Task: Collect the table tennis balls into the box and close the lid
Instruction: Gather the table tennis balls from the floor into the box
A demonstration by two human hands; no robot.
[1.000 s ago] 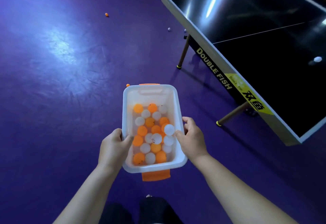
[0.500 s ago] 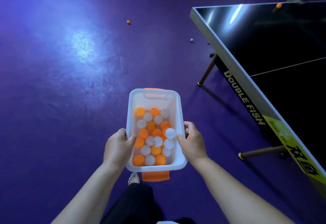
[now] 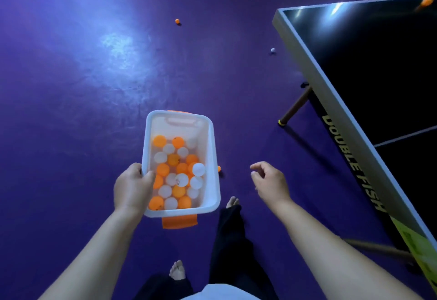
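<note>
Box [image 3: 211, 158] of balls [image 3: 176, 172] carried above the floor [image 3: 82, 110], beside the table [image 3: 331, 91].
Left hand [image 3: 132, 188] clamped on the box's left rim — right hand [image 3: 270, 181] free, fingers loosely curled, right of the box; stray balls — orange [image 3: 177, 20], white [image 3: 273, 50] — lie beyond the box.

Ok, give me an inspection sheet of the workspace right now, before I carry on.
Surface: purple floor, glare patch.
Job's things: white box, no lid on, holds orange and white balls; stray orange ball, white ball, orange ball beside the box, orange ball on the table.
Clutter: nothing seen.
Grippers: left hand grips the box rim; right hand free, open.
Cables: nothing seen.
Surroundings: table tennis table.
</note>
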